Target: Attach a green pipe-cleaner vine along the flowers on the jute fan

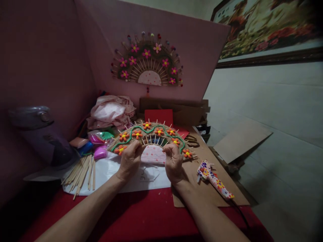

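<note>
A craft fan (151, 134) of tan cord and thin sticks is in the middle, decorated with orange clay flowers and a wavy green strip. Its pale half-round base (153, 155) has pink dots. My left hand (131, 158) is closed in a pinch before the fan's left half. Opposite it, at the right side of the base, my right hand (173, 161) is closed too, fingers curled in. Whatever lies between the fingertips is too small or hidden to make out, and I cannot tell whether either hand grips the fan.
Loose wooden sticks (80, 173) and bagged coloured clay (101, 152) lie at left, near a purple appliance (47, 137). At right a flower-covered glue gun (215, 181) with a cord rests on cardboard (186, 198). A finished fan (148, 64) hangs on the pink board behind.
</note>
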Motion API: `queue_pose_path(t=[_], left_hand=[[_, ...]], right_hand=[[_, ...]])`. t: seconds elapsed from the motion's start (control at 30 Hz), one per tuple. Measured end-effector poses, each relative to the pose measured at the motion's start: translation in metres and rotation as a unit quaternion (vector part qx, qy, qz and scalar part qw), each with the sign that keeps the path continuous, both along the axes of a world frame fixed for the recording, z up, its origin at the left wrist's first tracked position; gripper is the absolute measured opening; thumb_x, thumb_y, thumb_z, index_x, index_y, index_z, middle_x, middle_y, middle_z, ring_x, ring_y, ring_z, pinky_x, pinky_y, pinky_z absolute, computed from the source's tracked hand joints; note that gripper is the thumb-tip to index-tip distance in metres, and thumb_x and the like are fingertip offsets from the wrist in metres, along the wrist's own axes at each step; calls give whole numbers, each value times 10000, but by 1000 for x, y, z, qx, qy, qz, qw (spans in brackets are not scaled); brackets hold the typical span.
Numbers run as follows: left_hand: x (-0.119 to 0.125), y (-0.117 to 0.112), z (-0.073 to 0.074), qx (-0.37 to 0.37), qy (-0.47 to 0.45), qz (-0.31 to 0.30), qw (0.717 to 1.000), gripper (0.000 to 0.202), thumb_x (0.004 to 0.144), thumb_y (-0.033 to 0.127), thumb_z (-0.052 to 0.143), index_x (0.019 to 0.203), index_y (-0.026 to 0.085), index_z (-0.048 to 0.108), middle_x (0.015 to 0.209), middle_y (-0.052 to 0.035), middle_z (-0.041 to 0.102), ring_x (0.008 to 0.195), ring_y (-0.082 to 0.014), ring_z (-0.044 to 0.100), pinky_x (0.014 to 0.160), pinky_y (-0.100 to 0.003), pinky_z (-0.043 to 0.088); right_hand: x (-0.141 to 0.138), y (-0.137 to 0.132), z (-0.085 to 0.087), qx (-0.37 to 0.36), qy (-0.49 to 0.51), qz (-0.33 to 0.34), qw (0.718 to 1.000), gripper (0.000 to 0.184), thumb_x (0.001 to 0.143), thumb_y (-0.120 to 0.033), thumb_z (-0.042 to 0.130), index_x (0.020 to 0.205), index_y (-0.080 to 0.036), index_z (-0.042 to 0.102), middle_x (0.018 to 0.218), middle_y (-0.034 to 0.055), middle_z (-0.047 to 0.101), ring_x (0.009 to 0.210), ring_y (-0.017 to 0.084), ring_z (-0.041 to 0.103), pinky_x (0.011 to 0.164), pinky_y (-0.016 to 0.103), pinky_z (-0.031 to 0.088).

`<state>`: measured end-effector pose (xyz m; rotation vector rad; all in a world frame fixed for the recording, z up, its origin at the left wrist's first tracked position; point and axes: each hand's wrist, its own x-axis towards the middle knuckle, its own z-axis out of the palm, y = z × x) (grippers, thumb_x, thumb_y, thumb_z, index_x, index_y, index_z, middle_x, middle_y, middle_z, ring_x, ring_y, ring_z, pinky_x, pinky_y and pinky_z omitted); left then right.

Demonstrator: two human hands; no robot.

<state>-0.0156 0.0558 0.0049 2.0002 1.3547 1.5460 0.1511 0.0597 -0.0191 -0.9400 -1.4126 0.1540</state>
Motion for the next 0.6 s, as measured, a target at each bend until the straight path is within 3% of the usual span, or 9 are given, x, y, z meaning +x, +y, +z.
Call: queue_pose_path(t=[0.1,0.23,0.37,0.43,0.53,0.6], left_hand=[[3,-2,0,2,19,2,1000,207,866,297,434,682,203,441,641,31,427,605,-117,412,603,-228,334],[-6,2,8,56,-13,70,996,134,855,206,397,825,196,528,736,0,533,692,-138,500,670,-252,389],[-43,2,42,174,-25,189,966,136,812,186,423,757,189,547,764,-21,566,772,-171,534,751,-303,419],[-67,-5,68,229,11,311,922,140,817,282,499,859,171,574,876,-51,592,877,-204,531,842,-349,400],[-101,-16,102,240,57,489,837,623,671,423,695,1157,88,496,1212,-158,506,1149,-305,420,997,-452,281],[-121,-18,116,183,47,543,818,878,573,409,772,1261,19,392,1313,-227,416,1203,-359,364,1012,-513,241]], right_hand=[[0,-7,2,29,-59,42,997,229,919,-226,387,718,-199,494,713,15,513,697,155,495,656,300,401],[-1,-12,2,64,-100,74,990,201,909,-184,405,731,-200,497,719,18,516,710,160,497,664,309,407],[-2,-13,2,80,-108,81,988,183,904,-158,414,749,-196,502,714,17,504,697,158,478,646,305,395],[-3,-13,2,81,-110,85,987,178,903,-151,419,751,-195,501,714,18,504,697,158,474,644,305,390],[-4,-12,1,80,-109,93,986,176,902,-141,423,750,-194,495,724,25,513,713,163,475,657,312,390],[-4,-12,1,77,-111,97,986,173,900,-138,427,749,-193,494,727,29,515,722,165,474,663,317,390]])
